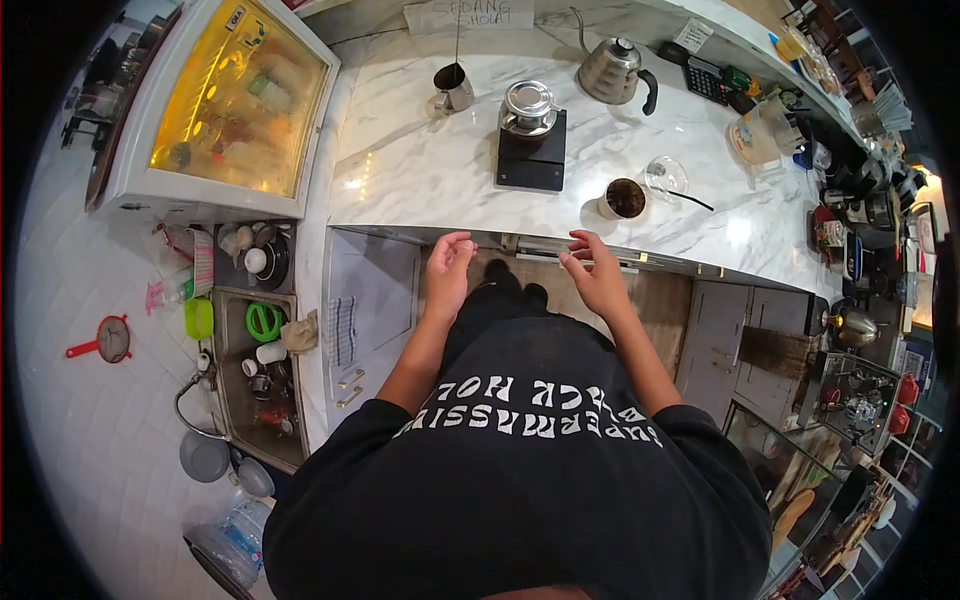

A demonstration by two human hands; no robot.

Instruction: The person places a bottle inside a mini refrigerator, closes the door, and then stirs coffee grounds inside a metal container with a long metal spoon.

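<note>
Both hands hang in front of the counter's front edge and touch nothing. My left hand [448, 272] has its fingers loosely curled and apart, holding nothing. On the other side, my right hand [596, 272] is also empty, its fingers spread. Beyond them on the marble counter [400, 160], a metal drip filter [529, 105] sits at the back of a black scale [531, 160]. A cup with dark contents [624, 198] stands nearest my right hand, beside a clear lid [666, 175] and a black straw [692, 200].
A steel gooseneck kettle [612, 72] and a metal pitcher [455, 88] stand farther back. A clear container [765, 130] is at the right. Left are a lit display fridge [240, 100] and a sink [232, 385] with dishes. An espresso machine [855, 400] stands far right.
</note>
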